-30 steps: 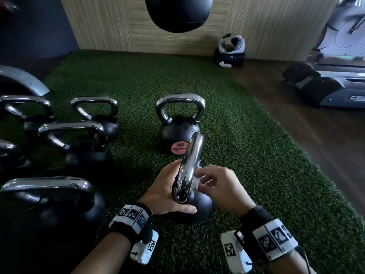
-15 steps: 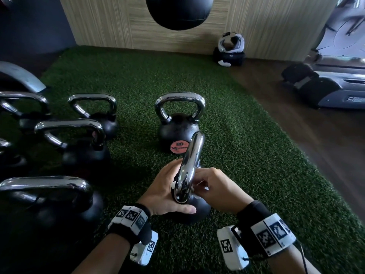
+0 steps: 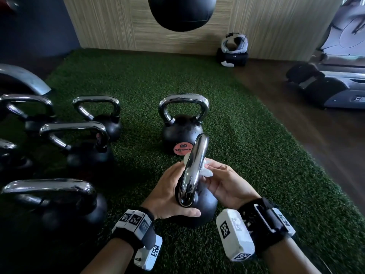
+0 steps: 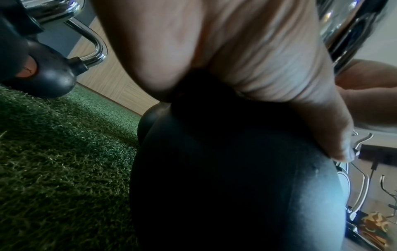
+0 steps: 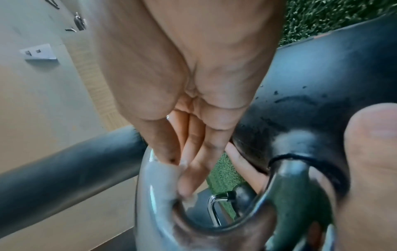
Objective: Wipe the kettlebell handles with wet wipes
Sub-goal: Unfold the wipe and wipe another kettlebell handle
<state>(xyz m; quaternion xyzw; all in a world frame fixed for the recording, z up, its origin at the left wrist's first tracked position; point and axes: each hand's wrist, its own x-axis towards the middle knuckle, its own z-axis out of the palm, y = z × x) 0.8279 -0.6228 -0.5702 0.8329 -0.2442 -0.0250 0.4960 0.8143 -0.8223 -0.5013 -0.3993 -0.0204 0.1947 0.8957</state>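
The person is working on the nearest kettlebell (image 3: 199, 206), which is standing on the green turf (image 3: 256, 155) at the near centre, its chrome handle (image 3: 194, 171) seen edge-on and running away from the viewer. The left hand (image 3: 169, 192) is cupping the left side of the black ball, fingers curled round behind it and thumb lying across the near face, steadying the weight. The right hand (image 3: 227, 184) is pinching a white wet wipe (image 3: 205, 171) against the right side of the handle, a crumpled bit of wipe showing on either side of the bar; in the right wrist view the fingers (image 5: 193, 152) are lying pressed along the chrome.

This is looking like the wiping step itself, midway along this one handle. The next move is likely calling for the wipe to be drawn along the bar and round its curved shoulders, with the left hand holding the ball firm so it is not rocking on the soft turf.

Just beyond is standing a kettlebell with an orange label (image 3: 182, 127), and a group of other kettlebells (image 3: 87, 147) is waiting at the left, dark and partly shadowed; whether their handles are already wiped cannot be told. A black punching bag (image 3: 179, 12) is hanging at the far top.
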